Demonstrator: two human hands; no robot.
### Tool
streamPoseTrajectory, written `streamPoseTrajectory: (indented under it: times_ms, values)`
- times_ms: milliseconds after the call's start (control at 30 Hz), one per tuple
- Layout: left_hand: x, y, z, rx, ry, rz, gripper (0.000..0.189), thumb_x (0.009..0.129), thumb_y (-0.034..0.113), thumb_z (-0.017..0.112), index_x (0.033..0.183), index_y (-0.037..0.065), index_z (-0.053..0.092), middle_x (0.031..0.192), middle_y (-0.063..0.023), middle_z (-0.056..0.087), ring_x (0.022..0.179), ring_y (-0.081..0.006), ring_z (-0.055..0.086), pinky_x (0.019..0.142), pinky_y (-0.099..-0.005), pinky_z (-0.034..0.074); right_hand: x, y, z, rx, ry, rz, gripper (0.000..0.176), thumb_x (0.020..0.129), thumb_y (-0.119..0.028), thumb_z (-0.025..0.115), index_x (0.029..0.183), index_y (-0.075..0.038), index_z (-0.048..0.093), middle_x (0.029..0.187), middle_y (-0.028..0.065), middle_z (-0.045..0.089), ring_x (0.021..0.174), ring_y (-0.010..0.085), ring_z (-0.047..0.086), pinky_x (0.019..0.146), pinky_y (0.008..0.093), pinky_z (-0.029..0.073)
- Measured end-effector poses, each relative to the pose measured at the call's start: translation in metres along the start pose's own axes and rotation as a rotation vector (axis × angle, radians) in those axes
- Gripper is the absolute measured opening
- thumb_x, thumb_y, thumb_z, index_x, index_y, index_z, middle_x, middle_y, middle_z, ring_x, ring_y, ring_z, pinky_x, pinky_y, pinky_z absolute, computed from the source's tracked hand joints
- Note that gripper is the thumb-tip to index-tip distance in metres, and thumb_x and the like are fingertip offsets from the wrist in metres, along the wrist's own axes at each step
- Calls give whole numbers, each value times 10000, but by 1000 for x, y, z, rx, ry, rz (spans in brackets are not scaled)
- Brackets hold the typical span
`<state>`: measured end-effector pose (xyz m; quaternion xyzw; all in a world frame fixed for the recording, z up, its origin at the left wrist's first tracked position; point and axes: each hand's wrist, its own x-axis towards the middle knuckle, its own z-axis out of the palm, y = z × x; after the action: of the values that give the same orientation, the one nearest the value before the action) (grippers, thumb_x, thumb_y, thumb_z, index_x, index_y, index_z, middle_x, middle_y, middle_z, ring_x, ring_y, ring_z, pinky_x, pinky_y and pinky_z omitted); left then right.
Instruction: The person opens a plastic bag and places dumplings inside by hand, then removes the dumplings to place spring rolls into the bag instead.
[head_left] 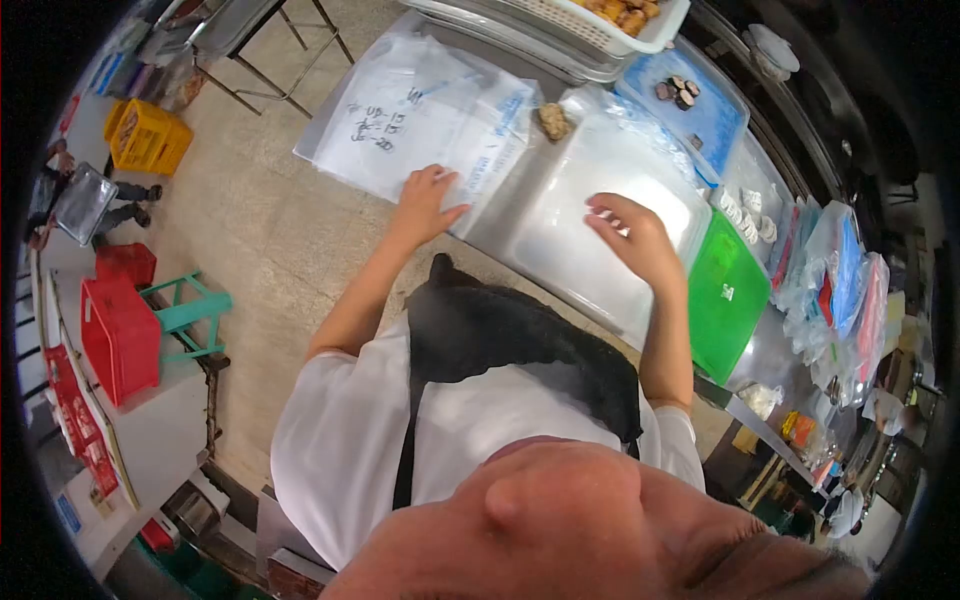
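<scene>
Head view: white plastic-sheet stack [450,90] directly under left hand's [428,208] fingertips; hand loosely spread, released. Right hand [638,240] above translucent pale plastic sheets [590,180], fingers curled; grip cannot be told. Stack bears black handwriting, "20" readable; blue print illegible.

Tabletop [490,222]: showing smooth, glossy metal
Crate [150,138]: showing yellow plastic
Board [727,300]: displaying smooth green plastic
Apron [520,330]: showing matt black cloth
</scene>
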<state>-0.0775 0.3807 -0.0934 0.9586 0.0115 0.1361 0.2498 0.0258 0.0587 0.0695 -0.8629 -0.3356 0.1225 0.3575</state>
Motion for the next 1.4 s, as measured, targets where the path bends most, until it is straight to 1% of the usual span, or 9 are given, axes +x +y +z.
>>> streamPoseTrajectory:
  times_ms: [233, 467, 567, 700, 800, 900, 1000, 1100, 1400]
  values:
    - [7, -26, 0, -176, -82, 234, 460, 759, 225, 760, 1184, 94, 641, 1269, -170, 532, 1141, -364, 490, 968, -433, 434, 67, -41, 123, 26, -281, -30, 326, 891, -306, 660, 1104, -60, 667, 1034, 143, 694, 878, 298, 681, 774, 397, 534]
    - [18, -43, 3, -247, -45, 249, 271, 778, 105, 734, 1047, 102, 704, 1183, -104, 595, 1067, -317, 547, 902, -404, 472, 71, -42, 163, -105, -371, -20, 314, 883, -319, 639, 1046, -53, 668, 1037, 175, 686, 940, 371, 652, 832, 454, 504]
    - [18, -42, 0, -265, -58, 246, 234, 792, 113, 722, 1026, 103, 712, 1168, -103, 601, 1068, -315, 548, 896, -400, 468, 70, -45, 161, -59, -313, 53, 298, 885, -311, 635, 1026, -52, 672, 1030, 165, 686, 942, 369, 649, 831, 456, 502]
    - [40, -53, 2, -427, -187, 82, 157, 877, 144, 660, 1014, 81, 703, 976, -96, 655, 884, -239, 619, 800, -340, 492, 63, -45, 157, 67, 39, -53, 244, 906, -241, 634, 1041, -42, 672, 992, 154, 693, 897, 345, 669, 801, 424, 523]
    - [76, -54, -39, -594, -118, -135, 132, 880, 127, 644, 993, 79, 693, 858, -78, 667, 769, -206, 619, 713, -324, 490, 51, -45, 146, 130, 170, 41, 202, 907, -190, 646, 1034, -37, 677, 981, 133, 699, 850, 292, 683, 752, 380, 540]
    - [126, -87, -95, -432, 79, -70, 196, 927, 210, 641, 1049, 64, 691, 884, -46, 690, 771, -132, 599, 703, -291, 472, 41, -38, 132, 86, 238, 88, 178, 900, -171, 661, 1019, -39, 683, 969, 110, 699, 814, 249, 684, 719, 347, 546]
    - [171, -110, -156, -634, 359, -110, 210, 937, 226, 667, 1044, 48, 697, 911, -26, 684, 804, -97, 589, 723, -247, 469, 36, -27, 122, 55, 274, 127, 169, 895, -176, 667, 996, -42, 685, 960, 104, 697, 802, 252, 676, 723, 340, 544]
    - [180, -90, -221, -568, 523, -15, 180, 934, 194, 673, 1042, 52, 701, 916, -11, 679, 809, -82, 587, 726, -228, 468, 46, -23, 120, -30, 261, 58, 148, 886, -167, 671, 976, -50, 685, 962, 102, 698, 804, 270, 673, 715, 342, 544]
    - [152, -56, -229, -304, 577, 265, 143, 924, 69, 658, 1062, 40, 685, 1017, -31, 684, 893, -102, 617, 792, -234, 490, 121, -23, 198, -228, -135, -275, 287, 859, -200, 657, 1125, -94, 642, 1205, 110, 599, 1117, 301, 570, 864, 405, 530]
